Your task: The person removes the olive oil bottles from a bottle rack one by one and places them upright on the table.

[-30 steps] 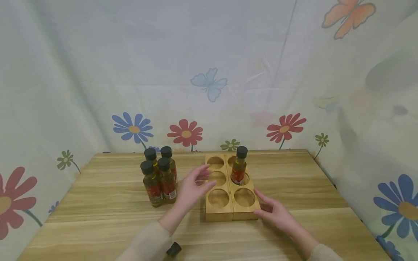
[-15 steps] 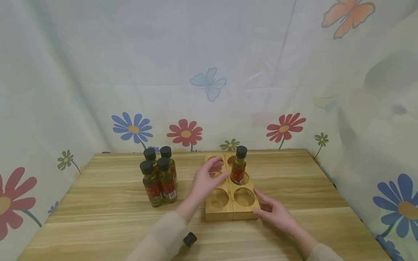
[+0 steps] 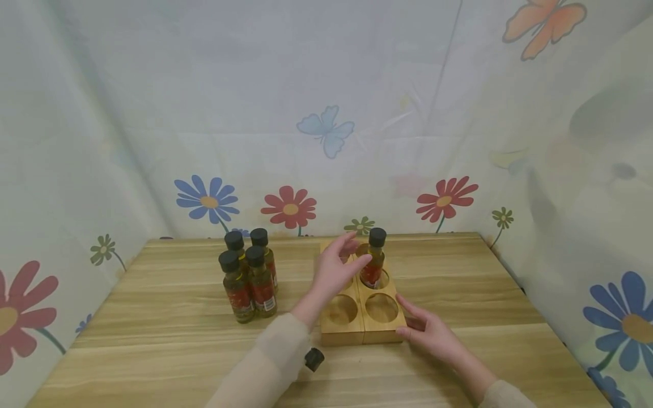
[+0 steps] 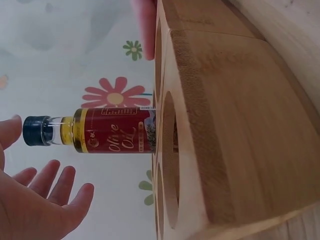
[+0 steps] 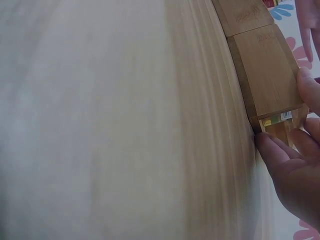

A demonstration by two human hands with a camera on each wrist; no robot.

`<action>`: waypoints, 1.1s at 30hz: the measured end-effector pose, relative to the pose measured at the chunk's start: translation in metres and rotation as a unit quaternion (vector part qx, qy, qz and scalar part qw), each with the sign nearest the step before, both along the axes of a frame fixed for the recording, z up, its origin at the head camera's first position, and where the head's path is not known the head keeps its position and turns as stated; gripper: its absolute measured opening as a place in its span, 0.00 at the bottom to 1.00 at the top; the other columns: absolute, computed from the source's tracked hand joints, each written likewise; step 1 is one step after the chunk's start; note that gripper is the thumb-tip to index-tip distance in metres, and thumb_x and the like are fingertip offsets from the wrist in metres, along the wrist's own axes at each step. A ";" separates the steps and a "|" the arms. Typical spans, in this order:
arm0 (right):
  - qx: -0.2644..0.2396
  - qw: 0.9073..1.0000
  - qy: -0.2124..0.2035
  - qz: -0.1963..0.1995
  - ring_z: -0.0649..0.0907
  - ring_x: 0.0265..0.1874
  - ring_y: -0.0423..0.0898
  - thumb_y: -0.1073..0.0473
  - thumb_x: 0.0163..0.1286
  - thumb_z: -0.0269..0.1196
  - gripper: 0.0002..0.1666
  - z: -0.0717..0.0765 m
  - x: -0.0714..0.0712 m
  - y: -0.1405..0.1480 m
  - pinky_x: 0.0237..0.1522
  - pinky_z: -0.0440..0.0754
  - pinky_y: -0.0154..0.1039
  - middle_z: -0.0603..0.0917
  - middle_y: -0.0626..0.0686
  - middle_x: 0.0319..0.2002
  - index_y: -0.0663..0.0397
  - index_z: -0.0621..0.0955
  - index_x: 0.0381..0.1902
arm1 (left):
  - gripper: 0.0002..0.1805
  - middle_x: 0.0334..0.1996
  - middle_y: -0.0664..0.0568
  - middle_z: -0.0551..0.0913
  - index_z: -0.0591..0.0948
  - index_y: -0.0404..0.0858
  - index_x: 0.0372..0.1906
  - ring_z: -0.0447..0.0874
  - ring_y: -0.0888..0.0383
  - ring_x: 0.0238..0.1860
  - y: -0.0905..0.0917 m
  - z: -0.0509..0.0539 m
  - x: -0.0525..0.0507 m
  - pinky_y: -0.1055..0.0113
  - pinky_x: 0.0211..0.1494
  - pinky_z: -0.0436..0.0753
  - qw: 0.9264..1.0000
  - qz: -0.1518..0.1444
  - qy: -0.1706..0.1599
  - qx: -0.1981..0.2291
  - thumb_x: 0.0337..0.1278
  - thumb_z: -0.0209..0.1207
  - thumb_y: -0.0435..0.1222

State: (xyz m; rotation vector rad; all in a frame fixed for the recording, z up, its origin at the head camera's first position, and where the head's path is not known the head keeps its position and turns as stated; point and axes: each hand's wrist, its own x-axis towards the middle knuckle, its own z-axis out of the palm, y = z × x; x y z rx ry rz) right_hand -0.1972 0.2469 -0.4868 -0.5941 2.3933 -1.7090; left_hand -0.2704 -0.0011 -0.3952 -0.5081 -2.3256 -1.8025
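Observation:
A wooden bottle rack (image 3: 343, 338), made of two joined blocks with round holes, lies on the table. One olive oil bottle (image 3: 371, 271) with a black cap and red label stands upright in the right block's middle hole. My left hand (image 3: 331, 271) hovers over the left block, its thumb near the bottle's neck. In the left wrist view, the left hand (image 4: 45, 205) has spread, relaxed fingers beside the capped end and holds nothing. My right hand (image 3: 433, 335) grips the rack's near right corner; the right wrist view shows its thumb and fingers (image 5: 272, 150) around that end.
Several similar olive oil bottles (image 3: 250, 283) stand close together on the wooden table (image 3: 153, 340), left of the rack. A floral curtain (image 3: 255, 136) hangs behind and at both sides. A small black object (image 3: 314, 359) sits by the left sleeve.
My left hand has moved right and away from me, from the rack's left edge to near the standing bottle. The right hand and the rack have stayed put.

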 end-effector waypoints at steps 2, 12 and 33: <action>0.001 1.000 -0.001 -0.002 0.76 0.59 0.67 0.59 0.67 0.67 0.45 0.000 0.000 0.000 0.56 0.78 0.40 0.56 0.68 0.73 0.63 0.60 0.75 | 0.33 0.57 0.48 0.82 0.73 0.45 0.68 0.78 0.53 0.60 0.002 0.002 -0.002 0.52 0.65 0.73 1.000 -0.004 0.001 0.002 0.58 0.69 0.44; 0.004 1.000 0.006 -0.003 0.76 0.59 0.66 0.59 0.67 0.67 0.44 -0.002 -0.001 0.000 0.56 0.77 0.39 0.57 0.69 0.73 0.63 0.60 0.75 | 0.36 0.62 0.48 0.79 0.70 0.48 0.71 0.75 0.51 0.62 0.009 0.001 -0.012 0.49 0.64 0.73 0.999 -0.035 -0.020 0.015 0.59 0.68 0.45; -0.006 1.000 0.006 0.003 0.76 0.59 0.67 0.60 0.67 0.67 0.45 -0.004 -0.002 0.000 0.54 0.77 0.35 0.57 0.70 0.72 0.65 0.59 0.75 | 0.28 0.55 0.45 0.82 0.77 0.49 0.67 0.79 0.50 0.58 0.024 0.008 -0.024 0.54 0.58 0.79 0.998 -0.048 -0.030 0.038 0.61 0.67 0.37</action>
